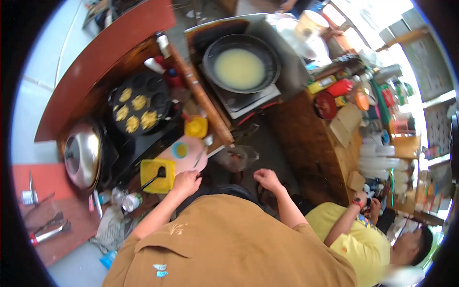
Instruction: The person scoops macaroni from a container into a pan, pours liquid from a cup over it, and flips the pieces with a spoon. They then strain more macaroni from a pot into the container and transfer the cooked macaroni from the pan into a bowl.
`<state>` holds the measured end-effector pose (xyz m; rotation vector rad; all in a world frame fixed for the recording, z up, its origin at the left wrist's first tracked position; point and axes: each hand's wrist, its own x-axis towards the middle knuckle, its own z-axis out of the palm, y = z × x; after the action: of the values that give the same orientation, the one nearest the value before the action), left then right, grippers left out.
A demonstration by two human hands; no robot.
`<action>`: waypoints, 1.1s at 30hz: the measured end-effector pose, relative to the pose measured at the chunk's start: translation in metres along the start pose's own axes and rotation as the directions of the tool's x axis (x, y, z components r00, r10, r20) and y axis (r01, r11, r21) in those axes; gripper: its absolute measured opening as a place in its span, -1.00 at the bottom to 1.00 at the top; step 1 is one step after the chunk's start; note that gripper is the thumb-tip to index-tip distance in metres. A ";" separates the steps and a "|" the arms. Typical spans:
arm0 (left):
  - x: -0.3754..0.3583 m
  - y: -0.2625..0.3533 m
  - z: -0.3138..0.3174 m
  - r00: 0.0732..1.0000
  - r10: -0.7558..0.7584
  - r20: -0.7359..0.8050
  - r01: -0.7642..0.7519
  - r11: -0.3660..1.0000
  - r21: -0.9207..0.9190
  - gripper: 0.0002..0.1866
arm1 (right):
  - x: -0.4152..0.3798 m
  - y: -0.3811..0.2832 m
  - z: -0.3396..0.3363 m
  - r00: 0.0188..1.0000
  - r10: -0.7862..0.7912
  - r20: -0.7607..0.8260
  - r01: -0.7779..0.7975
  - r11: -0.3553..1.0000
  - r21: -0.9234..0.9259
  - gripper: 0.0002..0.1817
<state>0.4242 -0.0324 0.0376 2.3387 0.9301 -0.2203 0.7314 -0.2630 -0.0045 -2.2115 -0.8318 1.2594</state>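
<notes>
My left hand (187,182) is closed beside a pink board (189,146); a small dark spot shows at its fingertips, too small to name. Just left of it sits a yellow square container (149,171) with a black spoon-like utensil (161,173) resting in it. A small blue-rimmed bowl (180,150) with yellow contents stands on the board, and a yellow cup (196,126) is beyond. Over the floor, my right hand (267,179) is loosely curled with nothing visible in it. A clear plastic bag (237,158) lies between and ahead of the hands.
A black molded pan (162,103) holds several yellow lumps. A wok (271,67) with pale yellow liquid sits on a stove. A metal lid (82,158) stands at left. A wooden counter (306,138) carries bottles and containers; a person in yellow (354,239) is at right.
</notes>
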 end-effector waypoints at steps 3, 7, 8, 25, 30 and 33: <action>-0.012 0.005 0.015 1.000 -0.013 -0.016 0.013 1.000 0.017 -0.75 | 0.048 0.034 -0.065 0.917 0.114 -0.383 0.071 0.896 0.438 -0.74; -0.026 0.022 0.022 0.981 -0.194 0.002 0.194 0.980 -0.031 -0.74 | 0.113 0.029 -0.194 0.844 0.431 -0.318 0.272 0.167 0.948 -0.43; -0.027 0.028 0.023 0.980 -0.199 -0.003 0.199 0.980 -0.023 -0.74 | 0.127 0.025 -0.220 0.902 0.357 -0.242 0.253 0.014 0.967 -0.32; -0.039 0.084 0.015 0.893 -0.433 -0.121 0.415 0.898 -0.145 -0.70 | 0.215 0.053 -0.291 0.889 0.375 -0.263 0.284 -0.001 0.959 -0.72; -0.031 0.083 -0.005 0.955 -0.274 -0.114 0.262 0.959 -0.108 -0.72 | 0.197 0.053 -0.292 0.887 0.320 -0.334 0.301 0.148 0.942 -0.71; -0.026 0.075 -0.020 0.976 -0.186 -0.113 0.175 0.979 -0.101 -0.72 | 0.182 0.046 -0.293 0.884 0.291 -0.365 0.316 0.203 0.927 -0.71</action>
<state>0.4541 -0.0782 0.0989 2.2054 1.1901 -0.1070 1.0726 -0.1962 -0.0036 -1.2113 0.2493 0.7271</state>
